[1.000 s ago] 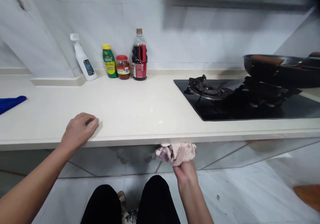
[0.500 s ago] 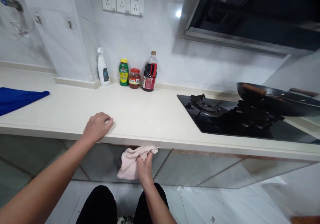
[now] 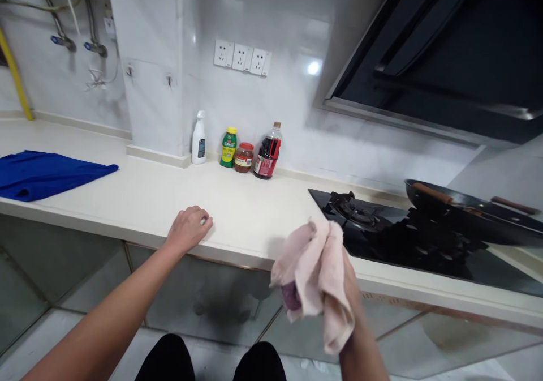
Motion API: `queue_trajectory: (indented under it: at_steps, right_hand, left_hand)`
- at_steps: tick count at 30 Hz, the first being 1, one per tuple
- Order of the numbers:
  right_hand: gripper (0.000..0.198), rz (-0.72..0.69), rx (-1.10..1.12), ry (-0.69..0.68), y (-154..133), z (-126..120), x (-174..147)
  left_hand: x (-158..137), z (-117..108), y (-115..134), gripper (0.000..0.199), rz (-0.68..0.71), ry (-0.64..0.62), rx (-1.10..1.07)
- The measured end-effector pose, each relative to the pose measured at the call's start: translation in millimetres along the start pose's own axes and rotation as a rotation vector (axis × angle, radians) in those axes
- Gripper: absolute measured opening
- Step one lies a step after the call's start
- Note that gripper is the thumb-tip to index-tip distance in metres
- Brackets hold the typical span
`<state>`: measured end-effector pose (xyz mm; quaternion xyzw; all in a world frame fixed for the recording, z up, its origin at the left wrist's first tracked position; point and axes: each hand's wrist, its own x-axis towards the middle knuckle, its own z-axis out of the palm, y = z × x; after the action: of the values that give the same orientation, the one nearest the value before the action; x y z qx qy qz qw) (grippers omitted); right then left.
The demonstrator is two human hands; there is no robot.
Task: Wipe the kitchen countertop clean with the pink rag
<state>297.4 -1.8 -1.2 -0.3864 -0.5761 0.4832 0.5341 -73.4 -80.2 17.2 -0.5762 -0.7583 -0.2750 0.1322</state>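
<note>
My left hand [image 3: 189, 229] rests on the cream countertop [image 3: 165, 200] near its front edge. Its fingers are curled into a loose fist, and nothing shows in them. A pale pink cloth [image 3: 314, 273] with a purple patch hangs in folds from my right hand [image 3: 351, 282], in front of the counter edge by the stove's left corner. The cloth hides most of that hand's fingers.
A blue cloth [image 3: 55, 174] lies on the counter at left. Against the wall stand a white spray bottle [image 3: 198, 142], a green bottle [image 3: 228, 150], a red-lidded jar [image 3: 244, 159] and a dark sauce bottle [image 3: 267, 154]. A wok [image 3: 475, 214] sits on the black gas stove [image 3: 382, 245], below the range hood [image 3: 445, 58].
My right hand has raised the pink cloth from below the counter edge, moving right toward the stove. My left hand still rests on the counter. The view has shifted.
</note>
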Motion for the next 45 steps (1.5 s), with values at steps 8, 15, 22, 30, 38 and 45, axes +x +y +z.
queue_trajectory:
  at_steps: [8, 15, 22, 30, 38, 45]
  right_hand:
    - [0.068, -0.212, -0.640, 0.114, 4, -44, 90]
    - [0.070, -0.250, -0.921, -0.178, 24, 20, 80]
    - [0.050, -0.489, -0.816, -0.415, 3, 149, 26]
    - [0.056, -0.807, -0.953, -0.651, -14, 201, -7]
    - [0.065, -0.729, -0.980, -0.372, 37, -7, 23]
    - [0.059, -0.491, -1.079, -0.157, 48, -170, 57]
  left_hand:
    - [-2, 1, -1, 0.026, -0.008, 0.018, -0.042]
    - [-5, 2, 0, 0.024, 0.007, 0.006, -0.036]
    - [-2, 0, -1, 0.033, -0.025, 0.031, -0.088]
    - [6, -7, -12, 0.049, -0.088, -0.022, -0.092]
    - [5, -5, -10, 0.047, -0.059, -0.072, -0.108]
    - [5, -4, -5, 0.037, -0.046, -0.055, -0.082]
